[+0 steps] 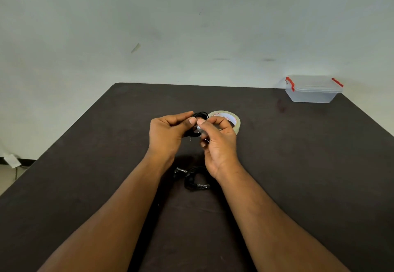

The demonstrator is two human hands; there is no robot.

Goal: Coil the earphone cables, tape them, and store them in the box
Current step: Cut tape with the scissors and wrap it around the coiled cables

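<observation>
My left hand [170, 132] grips a coiled black earphone cable [200, 115] above the middle of the dark table [85, 175]. My right hand [218, 141] pinches a small clear strip of tape against that coil, thumb and forefinger meeting the left fingers. Much of the coil is hidden by my fingers. A second black earphone coil [195, 179], with tape around it, lies on the table below my wrists. The roll of clear tape [233, 120] sits flat just behind my right hand. A clear plastic box [312, 90] with red latches stands closed at the far right corner.
A pale wall rises behind the table's far edge. At the left, past the table edge, a strip of floor and a scrap of paper [11, 160] show.
</observation>
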